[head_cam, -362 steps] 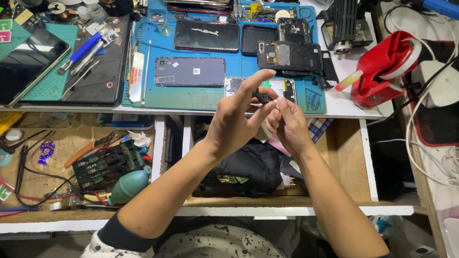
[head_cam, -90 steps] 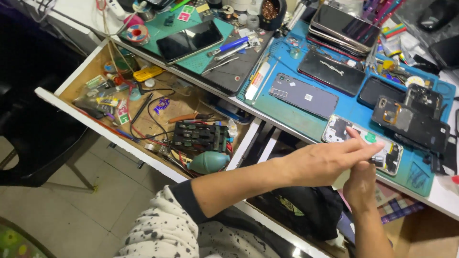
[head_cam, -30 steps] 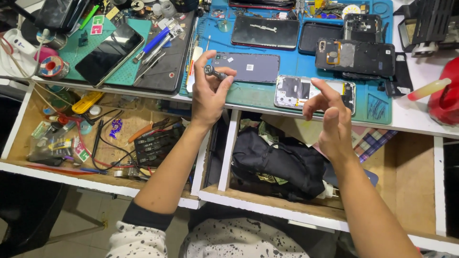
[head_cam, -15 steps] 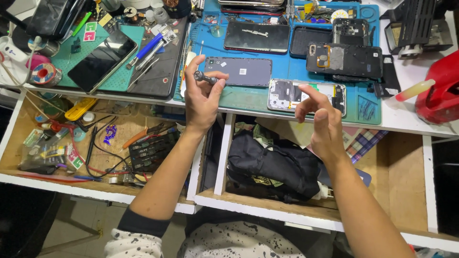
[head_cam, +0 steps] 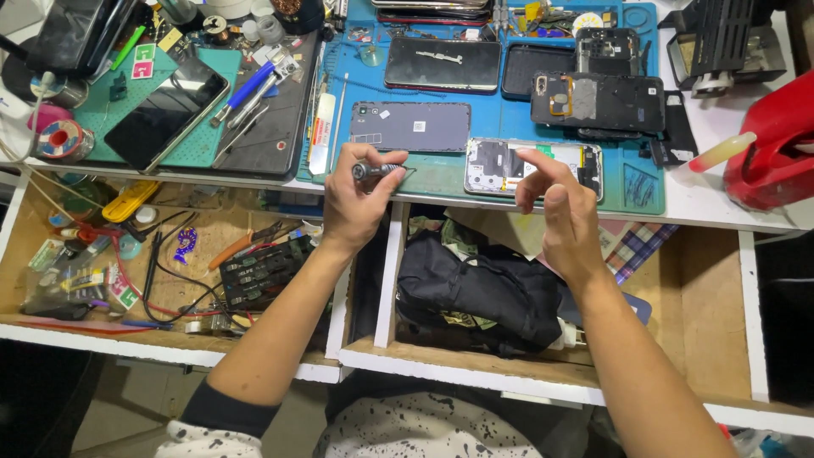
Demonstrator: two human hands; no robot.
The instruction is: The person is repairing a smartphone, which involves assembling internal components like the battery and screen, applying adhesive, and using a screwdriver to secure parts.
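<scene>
1. the left hand (head_cam: 356, 203) gripped a small dark screwdriver (head_cam: 373, 170) between thumb and fingertips, with the shaft lying roughly level and its tip pointing to the right.
2. the screwdriver sat over the front edge of the blue work mat (head_cam: 441, 174), just below the dark grey phone back cover (head_cam: 410, 126) and apart from it.
3. the right hand (head_cam: 564, 212) held nothing; its fingers were loosely spread and half curled, raised above the front edge of the worktop (head_cam: 712, 199).
4. the opened phone (head_cam: 532, 166), with its inner parts exposed, lay on the mat between the two hands, partly hidden behind the fingers of the right hand.
5. the screwdriver tip was near the left end of the opened phone but well short of touching it.
6. further back on the mat lay a black phone (head_cam: 443, 64) and a black phone frame (head_cam: 597, 102), both well apart from the hands.
7. below the worktop edge, two drawers stood open: the left drawer (head_cam: 51, 288) was crowded with wires and small tools, and the right drawer (head_cam: 704, 322) held a black bag (head_cam: 483, 293).
8. open room remained on the mat strip between the screwdriver and the opened phone, and in the bare right part of the right drawer.
9. a red container (head_cam: 776, 148) stood at the right end of the worktop, clear of both hands.
</scene>
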